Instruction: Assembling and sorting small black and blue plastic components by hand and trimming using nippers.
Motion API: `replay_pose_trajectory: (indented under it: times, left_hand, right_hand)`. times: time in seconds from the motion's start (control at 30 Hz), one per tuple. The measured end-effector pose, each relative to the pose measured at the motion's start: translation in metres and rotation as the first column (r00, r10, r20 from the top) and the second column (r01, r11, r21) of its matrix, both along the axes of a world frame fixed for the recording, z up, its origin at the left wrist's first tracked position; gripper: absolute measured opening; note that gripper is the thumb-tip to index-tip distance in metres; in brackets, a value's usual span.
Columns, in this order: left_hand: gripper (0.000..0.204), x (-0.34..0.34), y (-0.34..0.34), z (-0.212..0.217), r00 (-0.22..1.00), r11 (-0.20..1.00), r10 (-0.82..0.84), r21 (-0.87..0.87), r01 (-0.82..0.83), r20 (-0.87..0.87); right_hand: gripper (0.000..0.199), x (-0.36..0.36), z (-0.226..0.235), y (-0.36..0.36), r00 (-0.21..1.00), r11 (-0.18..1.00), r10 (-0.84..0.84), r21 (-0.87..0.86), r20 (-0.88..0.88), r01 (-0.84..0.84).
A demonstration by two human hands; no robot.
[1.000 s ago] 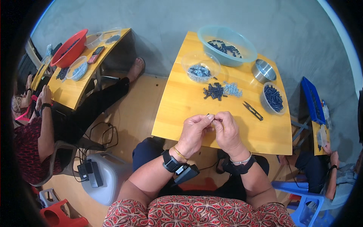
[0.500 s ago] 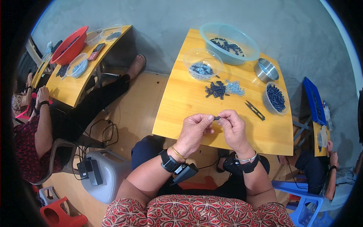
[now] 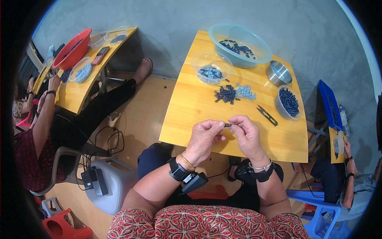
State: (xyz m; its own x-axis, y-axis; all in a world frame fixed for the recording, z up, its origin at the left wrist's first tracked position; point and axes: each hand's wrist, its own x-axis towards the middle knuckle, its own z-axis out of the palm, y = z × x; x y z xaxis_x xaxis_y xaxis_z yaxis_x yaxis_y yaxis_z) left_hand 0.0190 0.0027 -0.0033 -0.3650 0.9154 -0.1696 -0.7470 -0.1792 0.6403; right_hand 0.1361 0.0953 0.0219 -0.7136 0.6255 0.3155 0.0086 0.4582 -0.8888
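Observation:
Above the near edge of the table, my left hand (image 3: 205,138) pinches a small dark cylindrical plastic piece (image 3: 228,125) between thumb and forefinger. My right hand (image 3: 247,136) is closed on the other end of the same piece, its fingertips covering part of it. Beyond the hands lie a pile of dark cylindrical pieces (image 3: 225,95) and, touching it, a heap of small pale, clear-looking pieces (image 3: 246,92). Black thread snips (image 3: 267,116) rest to the right of these piles.
A clear tub (image 3: 211,57) of mixed pieces, a large pale-blue basin (image 3: 260,58), a steel bowl (image 3: 283,78) and a tub of dark pieces (image 3: 289,102) stand on the yellow table (image 3: 187,119). Co-workers sit at tables left and right. A grey stool (image 3: 119,187) holds cabled boxes.
My hands keep nearly the same pinch on the dark piece. At the left table, a co-worker's hand has reached forward to the dark pile beside the bowls.

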Motion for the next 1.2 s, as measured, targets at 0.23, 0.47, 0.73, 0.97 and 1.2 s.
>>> replay_pose_trajectory:
  times: [0.23,0.47,0.73,0.97,1.2]
  left_hand:
    - [0.014,0.001,0.003,0.007,0.999,0.999,-0.045,-0.022,0.044,-0.009]
    - [0.015,0.000,-0.002,0.002,0.991,0.992,-0.105,-0.083,0.098,-0.087]
    - [0.017,0.002,0.003,0.002,0.992,0.993,-0.116,-0.018,0.115,-0.049]
    - [0.017,-0.003,0.003,-0.003,0.996,0.997,-0.079,-0.014,0.079,-0.029]
    - [0.017,-0.005,-0.001,0.000,0.997,0.997,-0.073,0.021,0.072,0.017]
  right_hand:
    - [0.012,0.003,0.011,0.001,0.999,0.999,-0.024,0.040,0.031,0.023]
    - [0.010,0.021,0.023,0.016,0.983,0.900,-0.177,0.413,0.052,0.140]
    - [0.011,0.089,0.051,0.157,0.798,0.528,-0.598,0.786,0.075,0.322]
    - [0.006,0.018,0.025,0.106,0.935,0.855,-0.240,0.513,0.262,0.076]
    - [0.011,-0.024,0.006,0.092,0.913,0.859,-0.103,0.499,0.395,-0.119]
